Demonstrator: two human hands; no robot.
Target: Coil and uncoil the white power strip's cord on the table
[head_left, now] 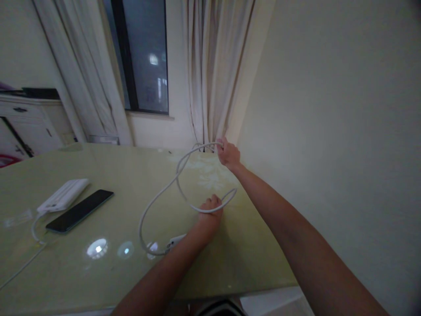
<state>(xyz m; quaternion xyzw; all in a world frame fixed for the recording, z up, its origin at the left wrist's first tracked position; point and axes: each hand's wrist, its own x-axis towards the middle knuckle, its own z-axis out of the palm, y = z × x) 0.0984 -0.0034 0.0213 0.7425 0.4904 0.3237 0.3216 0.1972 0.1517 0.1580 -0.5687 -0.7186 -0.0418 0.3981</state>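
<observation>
A white cable [154, 199] loops through the air and over the table between my two hands. My right hand [228, 152] is closed on one stretch of it near the far edge, by the curtain. Lower and nearer, my left hand [210, 213] has its fingers curled round another stretch, with a small loop sticking out to its right. The cable's near end runs into a white plug-like block [176, 241], partly hidden behind my left forearm.
On the left of the glossy pale green table [131, 281] lie a black phone [80, 211] and a white power bank [64, 195] with a white cord [23, 267] attached. A wall [329, 109] bounds the right side. Curtains [217, 66] and a window [148, 57] stand behind.
</observation>
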